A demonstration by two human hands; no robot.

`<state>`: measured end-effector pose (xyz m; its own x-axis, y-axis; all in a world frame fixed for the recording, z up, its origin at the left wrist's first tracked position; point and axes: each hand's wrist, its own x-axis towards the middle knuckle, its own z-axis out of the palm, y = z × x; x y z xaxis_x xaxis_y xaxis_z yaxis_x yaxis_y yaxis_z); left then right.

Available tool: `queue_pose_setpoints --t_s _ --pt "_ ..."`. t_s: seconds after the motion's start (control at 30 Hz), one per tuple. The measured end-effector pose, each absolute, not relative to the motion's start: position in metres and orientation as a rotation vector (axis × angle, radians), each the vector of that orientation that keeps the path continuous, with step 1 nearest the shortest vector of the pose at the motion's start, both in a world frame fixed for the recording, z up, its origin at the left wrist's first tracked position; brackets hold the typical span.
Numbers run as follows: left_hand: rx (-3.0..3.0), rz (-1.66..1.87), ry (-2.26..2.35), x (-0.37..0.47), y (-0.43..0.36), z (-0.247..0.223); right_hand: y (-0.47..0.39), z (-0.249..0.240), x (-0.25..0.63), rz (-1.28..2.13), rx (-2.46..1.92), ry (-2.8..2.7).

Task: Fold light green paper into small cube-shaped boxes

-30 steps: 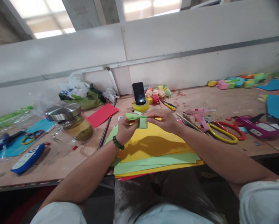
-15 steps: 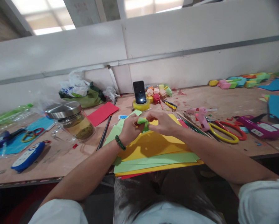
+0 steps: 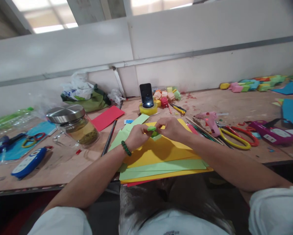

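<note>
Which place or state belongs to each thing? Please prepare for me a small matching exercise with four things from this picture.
Things:
1. phone
2. small green paper
3. bracelet
4. glass mug

Places or states:
A. around the left wrist
B. covered by a silver lid
C. upright on the yellow tape roll
D. between the left hand and the right hand

Right pairs: 1-C, 2-D, 3-A, 4-B

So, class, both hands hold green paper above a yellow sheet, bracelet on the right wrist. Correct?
Not quite: the head view shows the bracelet on the left wrist. The left hand and right hand do hold green paper above a yellow sheet.
</note>
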<state>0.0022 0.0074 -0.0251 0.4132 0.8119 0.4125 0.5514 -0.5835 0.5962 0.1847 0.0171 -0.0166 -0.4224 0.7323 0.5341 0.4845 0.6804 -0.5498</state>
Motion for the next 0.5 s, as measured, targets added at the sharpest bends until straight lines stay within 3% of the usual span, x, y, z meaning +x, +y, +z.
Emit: queue_pose_setpoints --t_s 0.3,0.5 --pt "2.333 0.976 1.11 -0.001 0.008 -0.019 0.018 -0.01 0.184 0.814 -0.716 -1.813" --pt "2.283 0.922 1.18 -0.001 0.01 -0.023 0.02 -0.007 0.188 0.78 -0.907 -1.911"
